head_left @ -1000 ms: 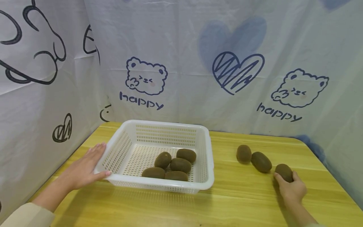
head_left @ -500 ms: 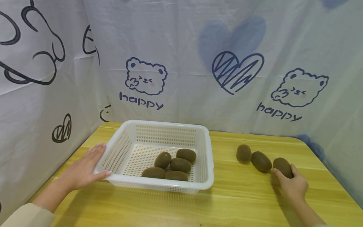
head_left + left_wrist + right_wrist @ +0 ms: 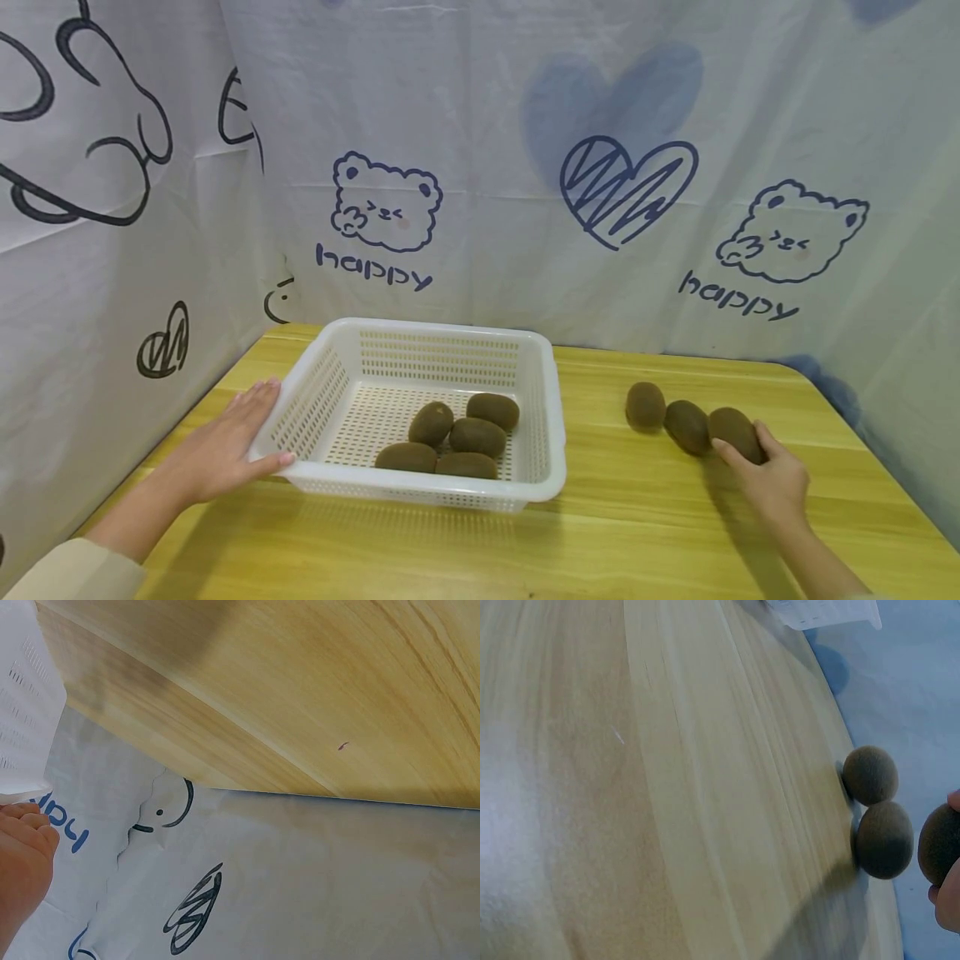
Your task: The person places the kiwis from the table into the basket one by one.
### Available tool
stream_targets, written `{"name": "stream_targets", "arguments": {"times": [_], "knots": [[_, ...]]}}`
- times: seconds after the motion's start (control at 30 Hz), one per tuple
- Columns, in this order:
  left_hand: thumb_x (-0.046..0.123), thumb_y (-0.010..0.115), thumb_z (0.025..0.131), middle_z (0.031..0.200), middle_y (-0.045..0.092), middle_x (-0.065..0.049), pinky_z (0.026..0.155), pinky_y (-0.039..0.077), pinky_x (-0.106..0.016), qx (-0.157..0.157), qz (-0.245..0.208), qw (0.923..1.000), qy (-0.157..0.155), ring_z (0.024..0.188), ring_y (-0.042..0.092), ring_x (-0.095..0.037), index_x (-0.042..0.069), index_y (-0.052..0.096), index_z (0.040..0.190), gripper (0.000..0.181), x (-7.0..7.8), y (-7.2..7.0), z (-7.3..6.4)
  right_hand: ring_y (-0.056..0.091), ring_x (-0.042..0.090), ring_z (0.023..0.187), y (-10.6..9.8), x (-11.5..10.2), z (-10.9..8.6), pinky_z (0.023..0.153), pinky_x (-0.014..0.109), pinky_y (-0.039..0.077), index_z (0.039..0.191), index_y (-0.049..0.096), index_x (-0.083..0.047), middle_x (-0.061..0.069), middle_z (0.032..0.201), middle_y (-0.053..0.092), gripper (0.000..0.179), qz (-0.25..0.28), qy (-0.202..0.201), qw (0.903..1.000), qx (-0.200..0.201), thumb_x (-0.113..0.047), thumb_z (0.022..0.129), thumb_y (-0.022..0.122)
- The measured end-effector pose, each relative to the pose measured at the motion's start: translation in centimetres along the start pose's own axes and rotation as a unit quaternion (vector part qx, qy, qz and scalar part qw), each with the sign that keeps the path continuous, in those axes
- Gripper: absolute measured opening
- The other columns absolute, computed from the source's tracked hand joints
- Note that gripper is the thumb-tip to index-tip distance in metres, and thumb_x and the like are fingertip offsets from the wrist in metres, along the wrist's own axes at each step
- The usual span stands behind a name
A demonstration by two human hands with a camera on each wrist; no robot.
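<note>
In the head view my right hand (image 3: 776,483) holds a brown kiwi (image 3: 735,432) between thumb and fingers over the right side of the table. Just left of it lie a second kiwi (image 3: 687,427) and a third kiwi (image 3: 645,407). The right wrist view shows the held kiwi (image 3: 939,844) raised, apart from the other two. My left hand (image 3: 217,450) rests with straight fingers against the left side of a white perforated plastic basket (image 3: 558,417), its thumb at the front corner. Several kiwis (image 3: 477,437) lie inside the basket, mostly toward its right and front.
The yellow wood-grain table (image 3: 600,533) spreads in front of and right of the basket. A white printed cloth (image 3: 495,275) hangs along its back edge and both sides.
My right hand has lifted the kiwi and moved it up and left, close to the second kiwi. The left hand and basket have stayed put.
</note>
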State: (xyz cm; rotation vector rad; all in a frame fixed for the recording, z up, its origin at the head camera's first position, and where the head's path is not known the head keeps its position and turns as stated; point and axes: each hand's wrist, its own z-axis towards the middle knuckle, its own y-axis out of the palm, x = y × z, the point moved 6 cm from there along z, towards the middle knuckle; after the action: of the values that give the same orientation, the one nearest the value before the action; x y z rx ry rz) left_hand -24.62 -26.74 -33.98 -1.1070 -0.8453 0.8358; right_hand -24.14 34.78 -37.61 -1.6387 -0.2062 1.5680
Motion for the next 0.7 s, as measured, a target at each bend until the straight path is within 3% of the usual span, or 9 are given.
{"name": "stream_targets", "arguments": {"times": [0.23, 0.7], "knots": [[0.046, 0.056, 0.085, 0.148, 0.022, -0.03, 0.103, -0.016, -0.003, 0.006, 0.0, 1.0, 0.004, 0.138, 0.02, -0.043, -0.008, 0.015, 0.145, 0.09, 0.1, -0.1, 0.0, 0.027, 0.049, 0.132, 0.5, -1.3, -0.3, 0.107, 0.057, 0.031, 0.145, 0.022, -0.002, 0.026, 0.146, 0.024, 0.079, 0.004, -0.009, 0.9986, -0.052, -0.036, 0.087, 0.062], [0.047, 0.056, 0.086, 0.149, 0.021, -0.03, 0.103, -0.016, -0.004, 0.0, 0.0, 1.0, 0.0, 0.138, 0.021, -0.044, -0.008, 0.014, 0.145, 0.091, 0.0, 0.0, 0.0, 0.029, 0.05, 0.13, 1.5, -4.5, -1.2, 0.102, 0.058, 0.036, 0.144, 0.023, 0.001, 0.03, 0.144, 0.027, 0.079, -0.018, -0.061, 0.9932, -0.098, -0.038, 0.087, 0.062]]}}
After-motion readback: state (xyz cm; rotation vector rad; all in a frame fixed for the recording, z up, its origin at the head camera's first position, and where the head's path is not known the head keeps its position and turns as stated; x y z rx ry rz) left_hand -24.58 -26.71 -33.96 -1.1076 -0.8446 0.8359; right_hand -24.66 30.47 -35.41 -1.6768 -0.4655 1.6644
